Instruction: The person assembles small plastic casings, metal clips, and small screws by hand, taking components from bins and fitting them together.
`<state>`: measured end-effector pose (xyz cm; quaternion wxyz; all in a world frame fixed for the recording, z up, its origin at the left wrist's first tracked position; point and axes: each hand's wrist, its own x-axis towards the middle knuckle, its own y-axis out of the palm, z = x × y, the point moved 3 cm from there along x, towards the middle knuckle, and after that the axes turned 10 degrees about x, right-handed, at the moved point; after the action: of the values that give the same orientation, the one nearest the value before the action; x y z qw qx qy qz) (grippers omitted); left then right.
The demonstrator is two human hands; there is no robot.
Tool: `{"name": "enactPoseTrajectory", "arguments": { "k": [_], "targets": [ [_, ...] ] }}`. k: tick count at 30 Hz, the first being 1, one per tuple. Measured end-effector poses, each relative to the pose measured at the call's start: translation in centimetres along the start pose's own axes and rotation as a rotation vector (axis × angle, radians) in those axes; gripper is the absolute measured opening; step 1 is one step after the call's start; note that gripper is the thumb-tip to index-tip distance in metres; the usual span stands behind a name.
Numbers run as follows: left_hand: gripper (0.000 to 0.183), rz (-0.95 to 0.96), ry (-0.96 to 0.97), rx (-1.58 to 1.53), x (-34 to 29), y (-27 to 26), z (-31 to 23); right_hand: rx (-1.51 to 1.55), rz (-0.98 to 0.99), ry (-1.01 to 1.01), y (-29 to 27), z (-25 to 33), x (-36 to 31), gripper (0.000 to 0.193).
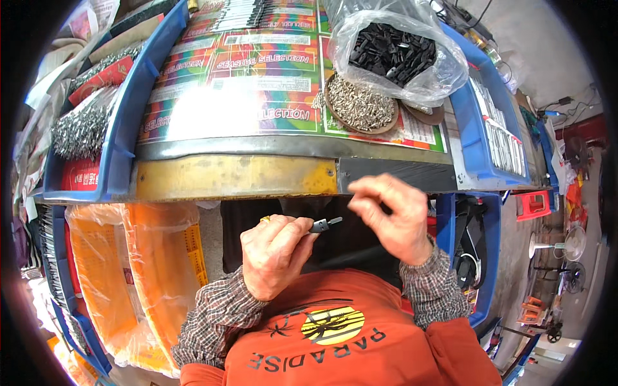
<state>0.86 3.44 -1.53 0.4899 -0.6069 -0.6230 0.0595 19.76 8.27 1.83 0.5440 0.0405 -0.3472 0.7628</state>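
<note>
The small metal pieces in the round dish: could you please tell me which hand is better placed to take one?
Probably the right hand: it is nearer the metal pieces, and nothing shows clearly in its fingers. The left hand is gripping a small dark part with a metal tip.

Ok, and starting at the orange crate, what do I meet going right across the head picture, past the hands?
Orange plastic crate with clear lining, bare left hand, small grey piece with flat silver tip, bare right hand, blue rectangular plastic bin, round white fan.
</note>
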Motion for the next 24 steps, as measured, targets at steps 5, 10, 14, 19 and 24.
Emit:
{"name": "enactPoseTrajectory", "arguments": {
  "k": [5,10,14,19,24],
  "targets": [
    [0.021,-0.032,-0.059,0.014,0.4,-0.5,0.5,-0.170,-0.198,0.098,-1.9,-2.1,2.5,0.017],
    [0.021,-0.028,-0.085,0.035,0.5,-0.9,1.0,-0.257,-0.217,0.024,-2.4,-4.2,3.6,0.019],
    [0.020,-0.009,-0.113,0.037,0.6,-0.9,1.2,-0.284,-0.188,0.028,-2.0,-4.6,4.2,0.018],
    [0.020,-0.017,-0.105,0.034,0.4,-0.7,1.4,-0.370,-0.182,-0.011,-1.8,-4.7,4.4,0.019],
    [0.019,-0.002,-0.118,0.037,0.4,-0.6,1.4,-0.377,-0.179,-0.015,-1.8,-4.7,4.4,0.017]
  ]
}}
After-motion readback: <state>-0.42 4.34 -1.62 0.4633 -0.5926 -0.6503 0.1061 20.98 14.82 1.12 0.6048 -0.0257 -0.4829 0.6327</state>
